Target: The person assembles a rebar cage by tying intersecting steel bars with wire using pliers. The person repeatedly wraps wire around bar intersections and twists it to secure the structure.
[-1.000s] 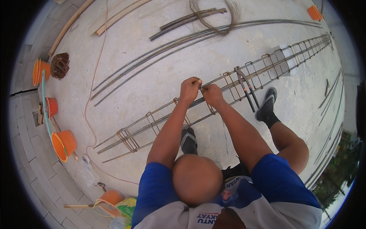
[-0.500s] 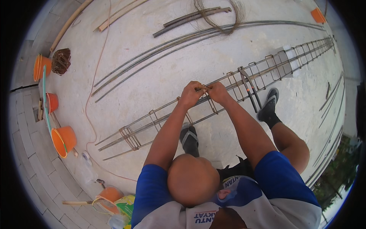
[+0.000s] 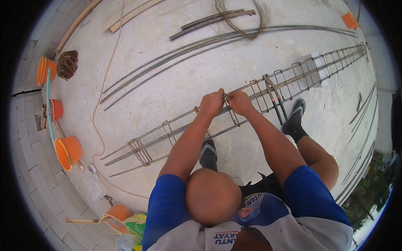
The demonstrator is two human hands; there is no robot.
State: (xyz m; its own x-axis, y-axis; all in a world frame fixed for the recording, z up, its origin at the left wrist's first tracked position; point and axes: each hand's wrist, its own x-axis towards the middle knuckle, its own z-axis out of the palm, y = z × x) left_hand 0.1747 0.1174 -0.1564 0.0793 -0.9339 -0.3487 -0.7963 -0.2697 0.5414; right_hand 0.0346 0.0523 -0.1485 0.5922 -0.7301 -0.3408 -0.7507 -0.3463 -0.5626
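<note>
The left hand [image 3: 212,103] and right hand [image 3: 240,103] are side by side at the top bar of the metal cage [image 3: 180,131]. Their fingers are curled in, but I can't tell if they are clamped on something small. The long cage lies over the floor [image 3: 146,88] in front of the person. It looks stiff, heavy and hard to break; the bare bars between the loops seem good to hold. Before, the left fingers reached toward the right ones; now they point up more. The pincers [image 3: 276,107] still lie across the cage.
</note>
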